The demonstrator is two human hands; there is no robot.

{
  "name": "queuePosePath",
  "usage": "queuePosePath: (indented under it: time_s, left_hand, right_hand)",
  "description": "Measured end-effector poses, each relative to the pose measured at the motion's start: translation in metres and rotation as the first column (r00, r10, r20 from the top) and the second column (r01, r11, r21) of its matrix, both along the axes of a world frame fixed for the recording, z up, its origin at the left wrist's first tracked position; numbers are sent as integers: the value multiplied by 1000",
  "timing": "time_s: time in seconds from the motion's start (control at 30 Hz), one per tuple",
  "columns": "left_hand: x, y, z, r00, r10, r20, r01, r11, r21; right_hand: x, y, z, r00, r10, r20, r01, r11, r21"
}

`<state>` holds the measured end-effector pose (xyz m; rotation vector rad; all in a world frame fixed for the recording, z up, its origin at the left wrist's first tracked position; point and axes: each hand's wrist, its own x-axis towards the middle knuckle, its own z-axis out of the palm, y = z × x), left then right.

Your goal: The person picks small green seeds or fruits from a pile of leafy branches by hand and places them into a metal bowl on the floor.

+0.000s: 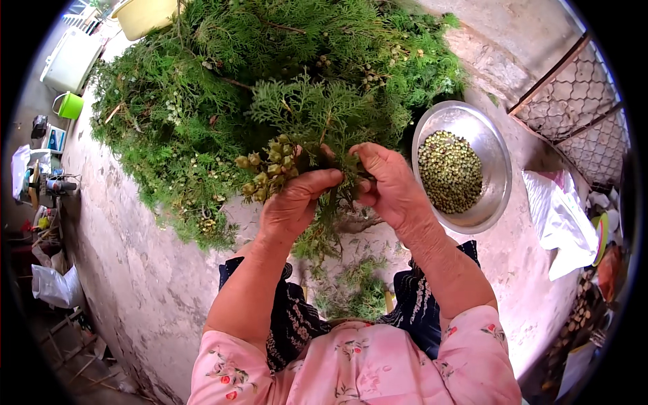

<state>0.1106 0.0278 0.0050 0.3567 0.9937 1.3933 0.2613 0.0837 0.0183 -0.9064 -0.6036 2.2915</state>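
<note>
My left hand is closed around a green conifer sprig that looks like thuja. A cluster of yellow-green cones hangs from it, beside my left thumb. Just to the right, my right hand pinches thumb and forefinger together at the sprig's foliage; whether a cone sits between those fingertips I cannot make out. Both hands are raised in front of a large heap of cut conifer branches. To the right of my right hand, a round metal basin holds many small green cones.
Loose green clippings lie on the concrete floor between my legs. White sacks and a wire mesh gate stand at the right. On the left are a lime-green bucket, a white bin and another white sack.
</note>
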Motion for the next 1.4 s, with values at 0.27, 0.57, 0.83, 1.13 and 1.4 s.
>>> queuePosePath:
  time_s: [0.27,0.57,0.83,1.13,1.4]
  left_hand:
    - [-6,-5,-4,969,-87,-233,77,996,-51]
    - [-9,-4,-10,963,-86,-256,90,996,5]
    - [3,-7,-8,921,-166,-353,148,986,-77]
    - [11,1,-5,910,-238,-340,250,968,-8]
    - [-26,0,-10,991,-57,-121,72,989,125]
  right_hand:
    - [130,78,-32,337,-718,608,-250,555,794]
    - [250,102,-85,-440,-611,658,-429,787,444]
    - [48,23,24,787,-153,598,-210,845,492]
    - [29,15,2,944,-231,238,125,912,390]
    - [81,-22,-65,723,-74,687,-446,710,545]
